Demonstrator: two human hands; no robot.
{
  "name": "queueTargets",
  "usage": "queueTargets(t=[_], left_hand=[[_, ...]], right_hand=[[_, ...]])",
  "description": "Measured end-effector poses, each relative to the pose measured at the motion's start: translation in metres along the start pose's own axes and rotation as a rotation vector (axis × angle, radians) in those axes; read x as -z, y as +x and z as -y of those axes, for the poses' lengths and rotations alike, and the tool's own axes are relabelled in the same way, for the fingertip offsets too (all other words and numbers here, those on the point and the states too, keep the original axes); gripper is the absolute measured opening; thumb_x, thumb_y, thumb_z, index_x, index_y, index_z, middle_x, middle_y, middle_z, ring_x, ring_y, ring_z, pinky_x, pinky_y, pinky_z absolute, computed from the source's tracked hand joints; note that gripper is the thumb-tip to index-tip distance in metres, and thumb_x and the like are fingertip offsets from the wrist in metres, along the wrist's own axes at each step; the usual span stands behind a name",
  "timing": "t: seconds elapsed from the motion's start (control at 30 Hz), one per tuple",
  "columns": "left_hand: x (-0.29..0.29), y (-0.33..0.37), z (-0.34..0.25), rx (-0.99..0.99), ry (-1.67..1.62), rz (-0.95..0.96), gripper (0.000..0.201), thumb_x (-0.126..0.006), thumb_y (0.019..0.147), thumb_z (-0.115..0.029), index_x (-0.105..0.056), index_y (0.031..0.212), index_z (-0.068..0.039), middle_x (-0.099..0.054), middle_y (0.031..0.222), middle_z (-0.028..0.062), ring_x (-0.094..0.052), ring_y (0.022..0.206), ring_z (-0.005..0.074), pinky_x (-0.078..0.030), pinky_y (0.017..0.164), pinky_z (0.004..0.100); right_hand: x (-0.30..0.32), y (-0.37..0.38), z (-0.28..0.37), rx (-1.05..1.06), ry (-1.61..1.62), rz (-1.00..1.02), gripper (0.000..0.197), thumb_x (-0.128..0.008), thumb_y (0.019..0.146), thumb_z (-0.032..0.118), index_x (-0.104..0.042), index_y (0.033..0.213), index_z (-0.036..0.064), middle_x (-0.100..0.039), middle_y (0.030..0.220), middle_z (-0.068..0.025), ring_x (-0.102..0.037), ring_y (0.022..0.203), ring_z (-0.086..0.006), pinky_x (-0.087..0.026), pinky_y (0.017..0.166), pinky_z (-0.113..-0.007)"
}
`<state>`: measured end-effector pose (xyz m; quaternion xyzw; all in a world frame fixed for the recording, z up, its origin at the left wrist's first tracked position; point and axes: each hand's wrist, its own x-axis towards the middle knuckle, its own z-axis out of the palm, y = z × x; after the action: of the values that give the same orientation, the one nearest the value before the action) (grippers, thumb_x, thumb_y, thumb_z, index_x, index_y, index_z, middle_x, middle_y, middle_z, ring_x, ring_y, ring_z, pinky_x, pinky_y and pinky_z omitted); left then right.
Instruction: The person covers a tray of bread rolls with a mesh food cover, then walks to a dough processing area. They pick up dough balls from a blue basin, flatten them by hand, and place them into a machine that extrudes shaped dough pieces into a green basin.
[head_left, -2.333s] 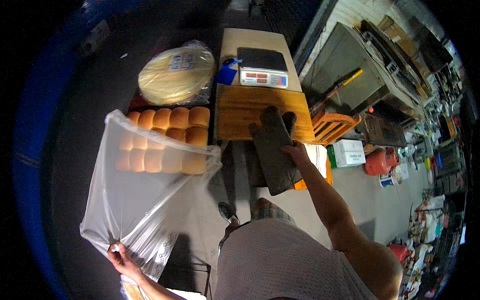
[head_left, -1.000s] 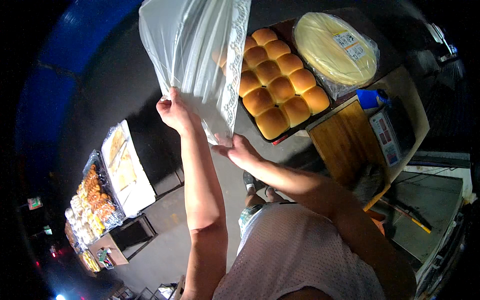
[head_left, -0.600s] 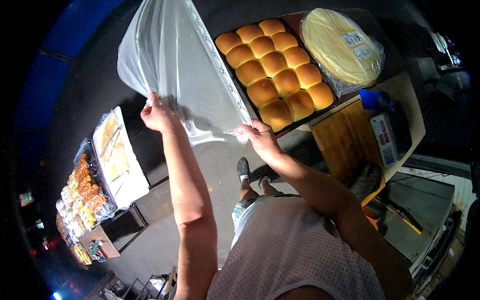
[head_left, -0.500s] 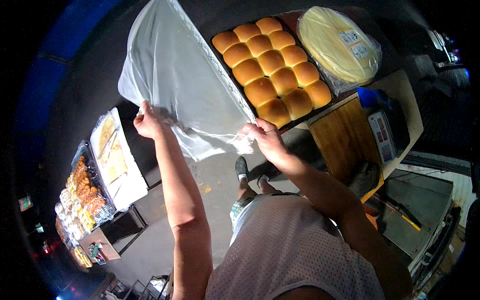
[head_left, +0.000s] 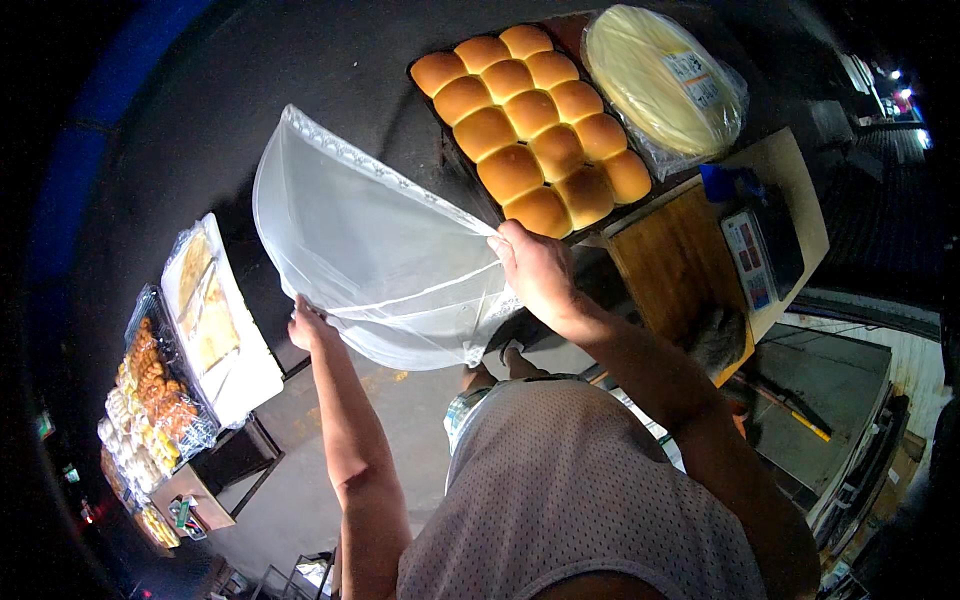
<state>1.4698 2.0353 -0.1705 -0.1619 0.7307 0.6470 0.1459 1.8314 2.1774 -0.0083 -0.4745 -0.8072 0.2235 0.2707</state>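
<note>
Both my hands hold a white, see-through mesh food cover (head_left: 385,260) with a lace-trimmed edge, stretched out over the floor in front of me. My left hand (head_left: 310,326) pinches its lower left edge. At its right corner, beside the rolls, my right hand (head_left: 537,262) is closed round a gathered piece of the mesh. Several golden-brown bread rolls (head_left: 535,112), baked together in rows, fill a dark tray just beyond my right hand. The cover stands apart from most of the rolls; whether its corner touches the tray I cannot tell.
Right of the rolls lies a plastic bag of pale yellow round flatbreads (head_left: 660,85). Nearer are a wooden board (head_left: 670,265), a scale (head_left: 752,258) and a metal surface (head_left: 830,380). To the left stands a table with a white tray (head_left: 245,365) and bagged food (head_left: 160,375).
The cover has come down and nearer to me, its far tip dropping from the top edge of view. My left hand has moved lower; my right hand has shifted slightly.
</note>
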Motion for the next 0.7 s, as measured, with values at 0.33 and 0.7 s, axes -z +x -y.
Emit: queueTargets(t=[0.33,0.7], left_hand=[[0.105,-0.002,0.095,0.588,-0.079,0.071,0.021,-0.061,0.095,-0.034,-0.061,0.085,-0.015,-0.05,0.069,-0.0032,-0.049,0.062,0.0143,-0.036,0.052,0.0292],[0.184,-0.039,0.134,0.917,0.143,0.443,0.03,-0.052,0.1,-0.037,-0.063,0.105,-0.009,-0.068,0.092,0.0041,-0.064,0.081,0.0207,-0.053,0.068,0.0369]], right_hand=[[-0.016,-0.021,0.019,-0.177,-0.047,0.115,0.016,-0.06,0.094,0.026,-0.06,0.091,0.0108,-0.067,0.081,-0.0139,-0.065,0.075,-0.0378,-0.049,0.062,-0.047],[-0.001,-0.031,0.069,0.264,0.2,0.278,0.011,-0.068,0.089,0.017,-0.064,0.095,0.0085,-0.064,0.071,-0.0134,-0.067,0.062,-0.0282,-0.052,0.053,-0.038]])
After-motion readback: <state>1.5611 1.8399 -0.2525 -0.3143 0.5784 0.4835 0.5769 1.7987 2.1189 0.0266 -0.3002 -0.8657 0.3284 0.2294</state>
